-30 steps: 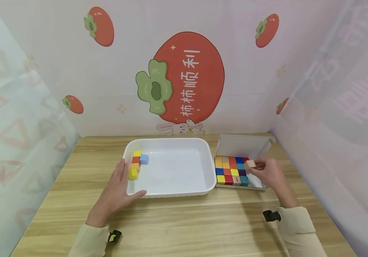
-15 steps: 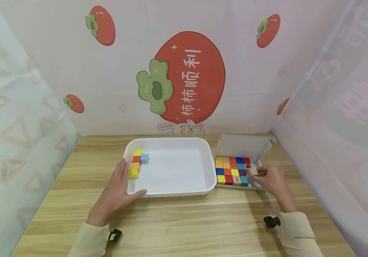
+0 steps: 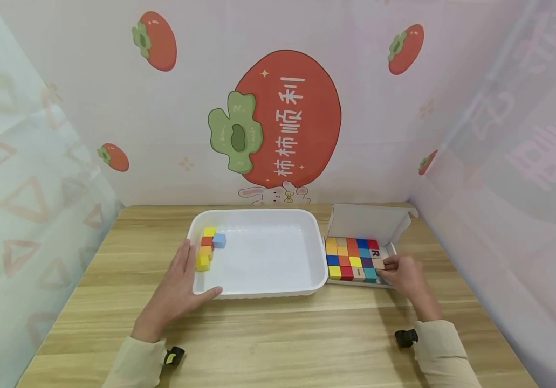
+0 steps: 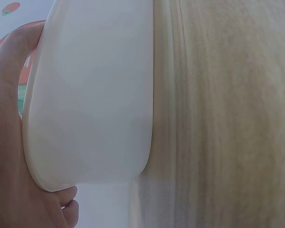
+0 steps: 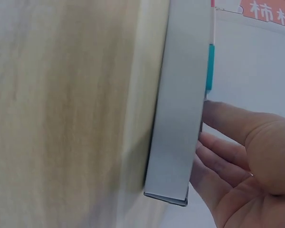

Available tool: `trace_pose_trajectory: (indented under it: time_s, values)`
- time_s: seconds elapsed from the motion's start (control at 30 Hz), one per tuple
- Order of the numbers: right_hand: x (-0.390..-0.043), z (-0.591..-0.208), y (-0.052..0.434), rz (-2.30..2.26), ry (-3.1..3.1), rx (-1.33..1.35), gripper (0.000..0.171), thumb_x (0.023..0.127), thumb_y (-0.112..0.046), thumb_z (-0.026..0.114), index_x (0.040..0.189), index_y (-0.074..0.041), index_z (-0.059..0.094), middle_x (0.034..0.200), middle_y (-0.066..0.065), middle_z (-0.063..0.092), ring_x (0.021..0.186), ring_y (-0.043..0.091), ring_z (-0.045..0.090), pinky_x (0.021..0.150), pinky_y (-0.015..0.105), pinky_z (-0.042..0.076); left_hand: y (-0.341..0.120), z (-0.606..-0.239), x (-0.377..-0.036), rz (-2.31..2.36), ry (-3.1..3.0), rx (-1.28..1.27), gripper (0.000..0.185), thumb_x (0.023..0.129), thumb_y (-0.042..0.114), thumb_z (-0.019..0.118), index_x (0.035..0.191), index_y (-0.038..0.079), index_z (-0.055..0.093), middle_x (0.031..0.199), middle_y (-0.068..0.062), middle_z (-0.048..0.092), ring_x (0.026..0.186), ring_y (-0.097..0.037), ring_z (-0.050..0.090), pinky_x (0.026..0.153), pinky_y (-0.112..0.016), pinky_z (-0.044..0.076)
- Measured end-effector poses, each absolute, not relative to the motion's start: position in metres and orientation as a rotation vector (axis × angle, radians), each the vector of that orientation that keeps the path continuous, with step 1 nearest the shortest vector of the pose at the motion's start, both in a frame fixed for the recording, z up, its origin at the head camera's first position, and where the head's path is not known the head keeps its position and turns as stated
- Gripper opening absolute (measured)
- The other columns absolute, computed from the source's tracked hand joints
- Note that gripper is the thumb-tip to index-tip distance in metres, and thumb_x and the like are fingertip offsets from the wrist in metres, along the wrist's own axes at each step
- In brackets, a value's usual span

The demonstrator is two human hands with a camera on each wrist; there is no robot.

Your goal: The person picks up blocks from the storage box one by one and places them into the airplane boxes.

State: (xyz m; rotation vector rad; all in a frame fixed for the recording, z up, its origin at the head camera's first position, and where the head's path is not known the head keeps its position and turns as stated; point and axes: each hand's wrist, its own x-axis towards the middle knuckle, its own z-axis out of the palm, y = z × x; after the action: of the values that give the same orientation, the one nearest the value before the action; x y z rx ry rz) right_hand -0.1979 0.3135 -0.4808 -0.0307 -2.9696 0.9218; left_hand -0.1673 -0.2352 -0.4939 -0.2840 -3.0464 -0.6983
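My left hand (image 3: 173, 285) rests at the left front corner of the white tray (image 3: 263, 291), with the fingers extended along its left side and the thumb over the front rim. Inside the tray's left end sit several small cubes: yellow (image 3: 203, 263), orange, red and a light blue cube (image 3: 219, 240). To the right, my right hand (image 3: 409, 277) reaches over the edge of a shallow cardboard box (image 3: 362, 284). Its thumb and fingertips pinch a plain wooden cube (image 3: 377, 264) that sits among rows of coloured cubes. Beside it lies a cube marked R (image 3: 375, 253).
The box's lid (image 3: 367, 220) stands raised at the back. Tray and box stand side by side on a wooden table (image 3: 278, 339). A wall sheet with printed persimmons (image 3: 292, 118) rises behind the table, and pale sheets hang on both sides.
My right hand has lowered the wooden cube into the box, in front of the cube marked R, which has come into sight. The left hand has stayed at the tray.
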Motion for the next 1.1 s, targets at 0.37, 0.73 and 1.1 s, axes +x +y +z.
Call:
trace_pose_trajectory:
  time_s: [0.37,0.73,1.1]
  values:
    - [-0.194,-0.47,0.309,0.87,-2.96,0.018,0.035,0.092,-0.008,0.079,0.115,0.016,0.069,0.105,0.031,0.076,0.096,0.043,0.077,0.08,0.049,0.066,-0.235,-0.496,-0.168,-0.705,-3.04,-0.291,0.134,0.084,0.081,0.066,0.169,0.002,-0.002,0.178,-0.021,-0.007,0.164,-0.047,0.006,0.126,-0.071,0.023]
    - [-0.199,-0.416,0.263,0.837,-2.981,0.185,0.043,0.098,-0.013,0.074,0.133,0.011,0.065,0.125,0.03,0.073,0.112,0.043,0.073,0.095,0.057,0.061,-0.235,-0.497,-0.167,-0.699,-3.019,-0.309,0.133,0.084,0.079,0.067,0.169,0.001,0.0,0.178,-0.022,-0.005,0.164,-0.047,0.007,0.126,-0.071,0.025]
    - [-0.226,-0.384,0.188,0.861,-2.935,0.447,0.037,0.094,-0.014,0.079,0.126,0.005,0.072,0.122,0.024,0.076,0.11,0.038,0.076,0.093,0.05,0.064,-0.235,-0.496,-0.166,-0.694,-3.023,-0.299,0.133,0.084,0.08,0.066,0.169,0.0,0.0,0.178,-0.023,-0.004,0.164,-0.047,0.007,0.126,-0.071,0.024]
